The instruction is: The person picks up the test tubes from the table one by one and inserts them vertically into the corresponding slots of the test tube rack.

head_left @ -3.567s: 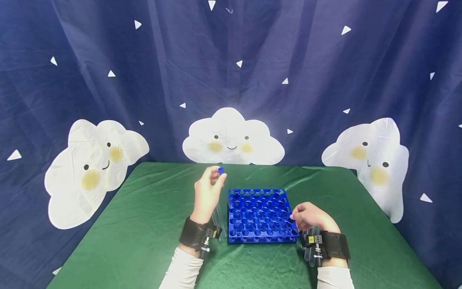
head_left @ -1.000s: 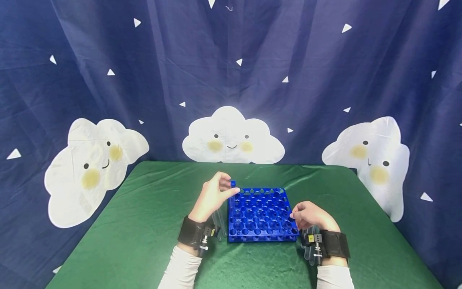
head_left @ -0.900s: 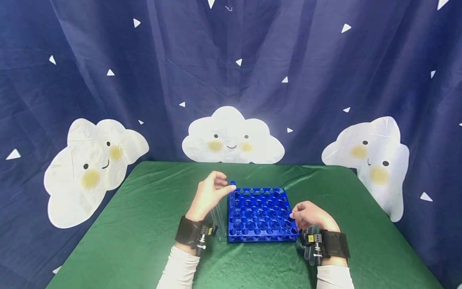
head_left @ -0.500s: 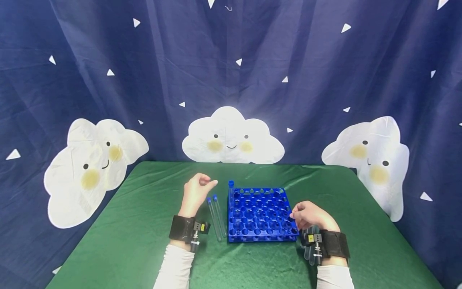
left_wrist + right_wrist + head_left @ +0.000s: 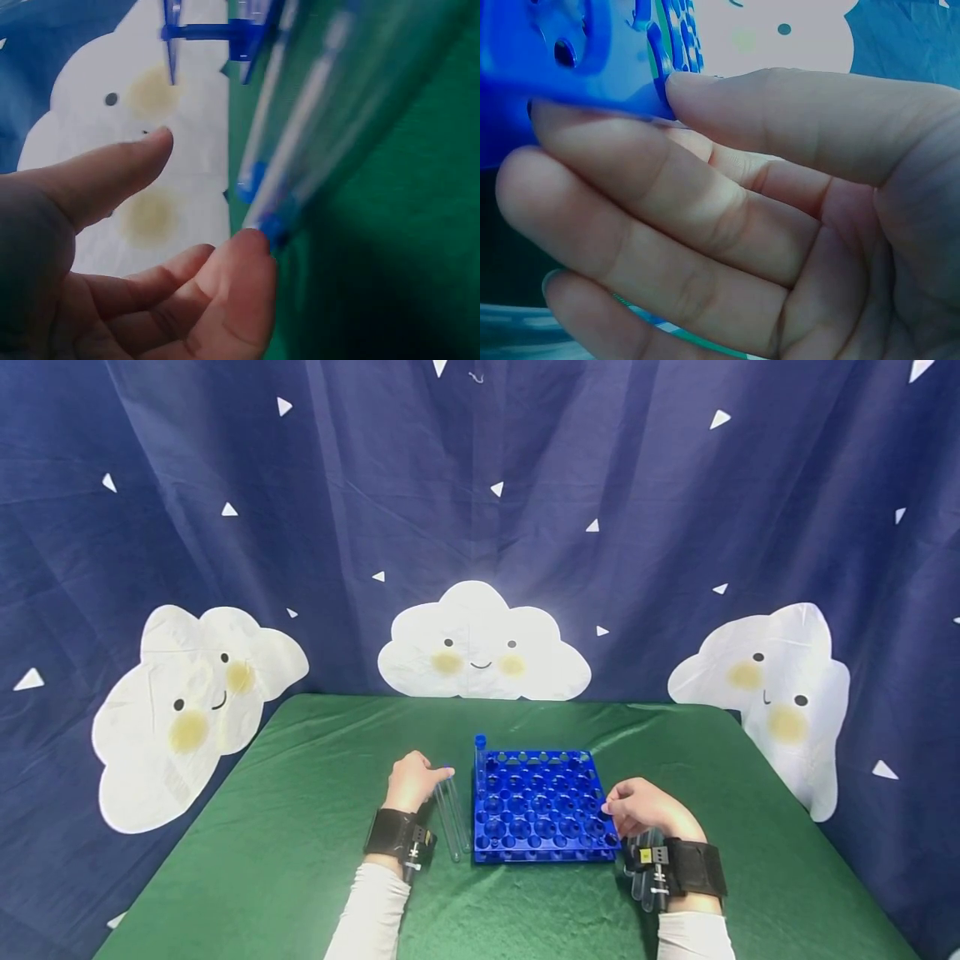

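My left hand [image 5: 411, 783] reaches over the capped ends of two clear test tubes [image 5: 447, 823] lying on the table left of the rack. In the left wrist view its thumb stands well apart from the fingers [image 5: 244, 292], and one fingertip is right at a blue cap [image 5: 273, 228]. My right hand [image 5: 648, 808] pinches the right edge of the blue test tube rack [image 5: 546, 857] between thumb [image 5: 727, 105] and fingers. Another capped test tube [image 5: 481, 760] stands upright in the rack's far left corner hole.
More clear tubes [image 5: 647, 892] lie beside the rack at the right, partly hidden by the right wrist and its strap. The table has a green cover [image 5: 525, 918]. Behind it hangs a dark blue curtain [image 5: 480, 468] with white clouds.
My left hand has set a capped test tube into the rack's far left corner, let it go, moved left and come down to the lying tubes. The right hand has stayed on the rack.
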The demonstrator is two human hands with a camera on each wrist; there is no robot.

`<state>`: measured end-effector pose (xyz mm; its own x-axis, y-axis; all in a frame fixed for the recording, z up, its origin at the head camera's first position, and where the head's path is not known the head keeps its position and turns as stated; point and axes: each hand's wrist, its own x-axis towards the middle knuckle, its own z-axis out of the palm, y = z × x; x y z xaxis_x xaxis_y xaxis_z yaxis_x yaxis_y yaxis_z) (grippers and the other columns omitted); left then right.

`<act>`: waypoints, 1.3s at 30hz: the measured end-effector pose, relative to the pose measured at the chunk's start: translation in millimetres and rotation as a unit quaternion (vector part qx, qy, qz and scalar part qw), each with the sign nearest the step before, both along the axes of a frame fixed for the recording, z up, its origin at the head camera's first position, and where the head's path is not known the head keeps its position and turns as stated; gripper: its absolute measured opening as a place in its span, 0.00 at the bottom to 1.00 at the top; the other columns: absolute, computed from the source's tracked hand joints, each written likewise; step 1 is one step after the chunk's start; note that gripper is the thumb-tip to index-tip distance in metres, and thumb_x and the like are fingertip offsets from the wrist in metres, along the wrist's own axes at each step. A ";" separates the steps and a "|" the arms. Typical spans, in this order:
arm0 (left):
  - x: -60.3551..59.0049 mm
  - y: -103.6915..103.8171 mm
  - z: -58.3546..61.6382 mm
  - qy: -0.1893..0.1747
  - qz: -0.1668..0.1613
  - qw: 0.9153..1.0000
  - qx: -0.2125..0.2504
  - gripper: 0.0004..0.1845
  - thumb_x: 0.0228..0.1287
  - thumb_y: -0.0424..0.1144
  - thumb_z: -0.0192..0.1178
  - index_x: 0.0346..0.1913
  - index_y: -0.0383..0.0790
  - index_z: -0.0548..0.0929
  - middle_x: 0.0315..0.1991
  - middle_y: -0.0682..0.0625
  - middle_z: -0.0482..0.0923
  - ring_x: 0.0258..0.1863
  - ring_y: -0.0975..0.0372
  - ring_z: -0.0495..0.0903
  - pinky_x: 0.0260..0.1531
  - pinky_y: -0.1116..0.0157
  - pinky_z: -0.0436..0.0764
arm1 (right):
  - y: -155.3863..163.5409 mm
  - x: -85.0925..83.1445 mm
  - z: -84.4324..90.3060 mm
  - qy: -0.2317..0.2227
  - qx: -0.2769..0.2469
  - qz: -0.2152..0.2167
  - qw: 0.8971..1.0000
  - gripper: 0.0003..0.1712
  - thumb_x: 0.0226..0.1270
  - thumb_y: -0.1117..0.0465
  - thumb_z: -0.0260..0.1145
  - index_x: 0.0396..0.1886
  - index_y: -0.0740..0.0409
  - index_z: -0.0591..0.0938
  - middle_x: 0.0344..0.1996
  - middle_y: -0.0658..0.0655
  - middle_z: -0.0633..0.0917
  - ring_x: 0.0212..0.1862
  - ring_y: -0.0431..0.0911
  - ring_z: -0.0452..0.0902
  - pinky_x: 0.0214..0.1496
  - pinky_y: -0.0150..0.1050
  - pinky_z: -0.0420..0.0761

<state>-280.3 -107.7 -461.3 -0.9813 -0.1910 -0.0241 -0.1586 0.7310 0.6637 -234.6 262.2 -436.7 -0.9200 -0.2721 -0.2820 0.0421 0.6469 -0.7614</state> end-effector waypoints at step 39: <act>0.1 12.7 -4.0 -0.031 -0.006 0.999 0.036 0.15 0.54 0.42 0.71 0.20 0.38 0.79 0.11 0.49 0.77 0.10 0.62 0.76 0.11 0.68 0.76 | -0.1 -1.5 -0.8 -0.001 -0.012 -0.006 1.000 0.09 0.67 0.63 0.61 0.33 0.66 0.79 0.20 0.55 0.81 0.26 0.48 0.82 0.33 0.44 0.85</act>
<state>-280.2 -95.0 -465.4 -0.9796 -0.1753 -0.0980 -0.1928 0.6838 0.7037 -236.1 262.0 -437.5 -0.9225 -0.2687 -0.2772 0.0505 0.6279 -0.7767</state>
